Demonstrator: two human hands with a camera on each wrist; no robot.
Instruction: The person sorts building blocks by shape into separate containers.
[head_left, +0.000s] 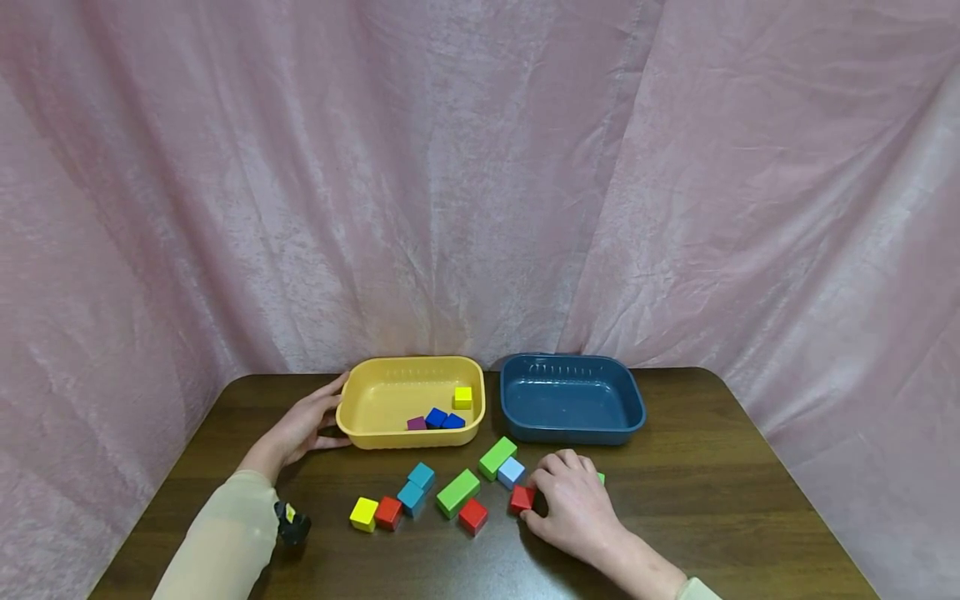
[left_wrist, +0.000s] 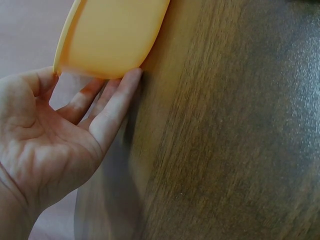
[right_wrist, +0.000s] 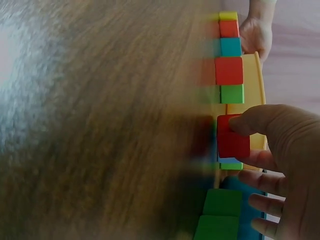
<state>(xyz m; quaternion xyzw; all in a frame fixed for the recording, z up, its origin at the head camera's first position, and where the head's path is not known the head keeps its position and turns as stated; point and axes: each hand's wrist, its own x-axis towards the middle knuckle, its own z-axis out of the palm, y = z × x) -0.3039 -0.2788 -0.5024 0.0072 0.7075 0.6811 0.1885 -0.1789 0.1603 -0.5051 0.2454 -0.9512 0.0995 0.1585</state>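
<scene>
The person's right hand (head_left: 573, 504) has its thumb and index finger closed on a small glossy red cube (head_left: 522, 500), the other fingers curved loosely beside it. This cube is low over the dark brown wooden desk (head_left: 712, 467), just in front of a light-blue cube (head_left: 512, 472); whether its underside touches the wood cannot be told.

The left hand (head_left: 300, 425) has a spread grip, fingers mostly straight, touching the left end of a yellow plastic tub (head_left: 412, 441). Inside that tub are a bright yellow cube (head_left: 462, 398), two dark-blue blocks (head_left: 437, 418) and a purple block (head_left: 417, 424). A dark-blue plastic tub (head_left: 573, 435) stands just to its right.

In front of the yellow tub, a long green block (head_left: 498, 458) lies just beside the light-blue cube. Farther left are another long green block (head_left: 458, 493), a second red cube (head_left: 473, 517), two teal blocks (head_left: 412, 498), a third red cube (head_left: 388, 513) and a second yellow cube (head_left: 363, 515).
</scene>
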